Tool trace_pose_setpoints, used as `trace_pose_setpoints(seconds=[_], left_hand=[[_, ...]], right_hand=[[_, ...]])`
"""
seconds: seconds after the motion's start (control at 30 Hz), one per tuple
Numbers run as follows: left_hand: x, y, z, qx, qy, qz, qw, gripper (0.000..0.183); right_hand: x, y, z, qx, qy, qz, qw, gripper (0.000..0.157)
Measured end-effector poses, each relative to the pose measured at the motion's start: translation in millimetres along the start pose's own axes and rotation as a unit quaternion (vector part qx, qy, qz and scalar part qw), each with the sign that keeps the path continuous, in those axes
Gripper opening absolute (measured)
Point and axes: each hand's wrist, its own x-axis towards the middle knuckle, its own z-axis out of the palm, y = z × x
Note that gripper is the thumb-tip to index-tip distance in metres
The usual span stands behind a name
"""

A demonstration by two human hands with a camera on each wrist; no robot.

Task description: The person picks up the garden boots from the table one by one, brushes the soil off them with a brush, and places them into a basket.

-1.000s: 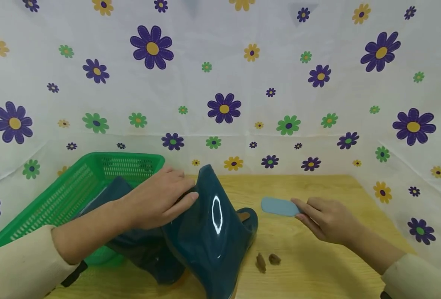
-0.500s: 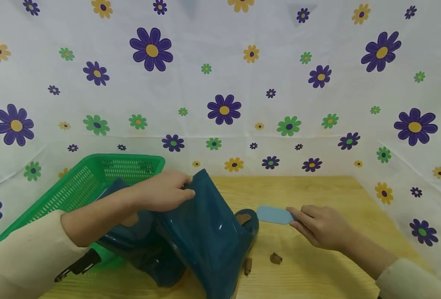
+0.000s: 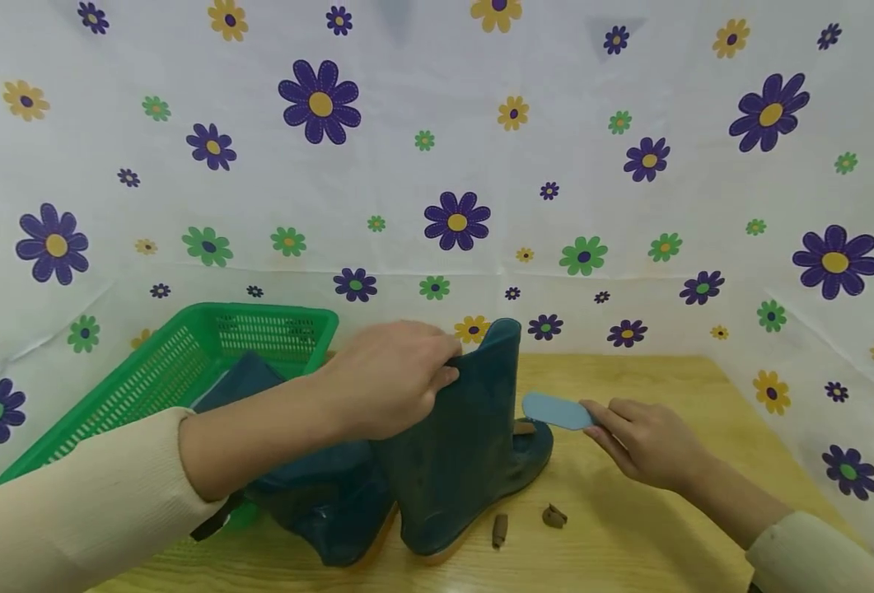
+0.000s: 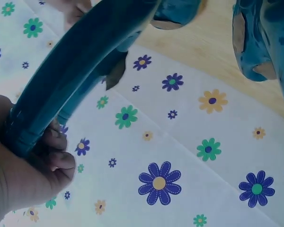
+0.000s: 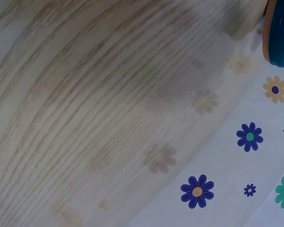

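Two dark teal rubber boots are side by side in the head view. My left hand (image 3: 388, 375) grips the top edge of the right-hand boot (image 3: 455, 453), which stands nearly upright with its toe pointing away to the right. A brown patch (image 3: 524, 427) sticks to that toe. The other boot (image 3: 340, 502), partly hidden by my left arm, leans beside the basket. My right hand (image 3: 651, 441) pinches a flat light-blue scraper (image 3: 555, 410), its end close to the toe; whether they touch I cannot tell. In the left wrist view, fingers curl round the boot's rim (image 4: 26, 127).
Two loose brown bits (image 3: 499, 529) lie on the wooden table (image 3: 629, 383) near the boot. At the left stands a green plastic basket (image 3: 281, 309). Flower-patterned white cloth (image 3: 377, 181) hangs behind and at both sides.
My left hand has moved right and tipped the gripped boot more upright, swinging its top to the right. The right hand, still with the scraper, has shifted only slightly.
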Motion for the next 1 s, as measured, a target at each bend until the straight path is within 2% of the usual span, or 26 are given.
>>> trace_pose_setpoints(seconds=[0.17, 0.3, 0.43, 0.53, 0.63, 0.7, 0.83, 0.93, 1.0], left_hand=[[21.2, -3.2, 10.8, 0.072, 0.044, 0.065, 0.9943, 0.016], [38.7, -9.0, 16.8, 0.120, 0.073, 0.083, 0.9866, 0.018], [45.4, -15.1, 20.7, 0.131, 0.081, 0.089, 0.9841, 0.019], [41.5, -19.5, 22.2, 0.105, 0.073, 0.096, 0.9872, 0.021], [33.5, -20.3, 21.4, 0.072, 0.067, 0.109, 0.9892, 0.023], [27.7, -17.0, 20.6, 0.057, 0.073, 0.124, 0.9880, 0.021], [16.6, -2.7, 21.9, 0.055, 0.072, 0.145, 0.9853, 0.022], [7.4, 8.8, 24.7, 0.077, 0.069, 0.160, 0.9817, 0.027], [2.1, 15.2, 26.2, 0.093, 0.072, 0.173, 0.9779, 0.029]], right_hand=[[-6, 3, -4.1, -0.015, -0.025, 0.035, 0.999, 0.059], [-10, 5, -7.3, -0.031, -0.054, 0.068, 0.996, 0.063], [-9, 4, -10.9, -0.019, -0.121, 0.118, 0.985, 0.043], [-4, 1, -13.6, 0.006, -0.183, 0.170, 0.968, 0.027], [5, -1, -15.4, 0.025, -0.232, 0.204, 0.951, 0.025], [10, -2, -14.6, 0.032, -0.254, 0.210, 0.943, 0.025], [17, -5, -9.7, 0.045, -0.276, 0.215, 0.936, 0.021], [20, -8, -6.7, 0.065, -0.285, 0.227, 0.929, 0.016], [23, -9, -7.5, 0.077, -0.294, 0.238, 0.923, 0.019]])
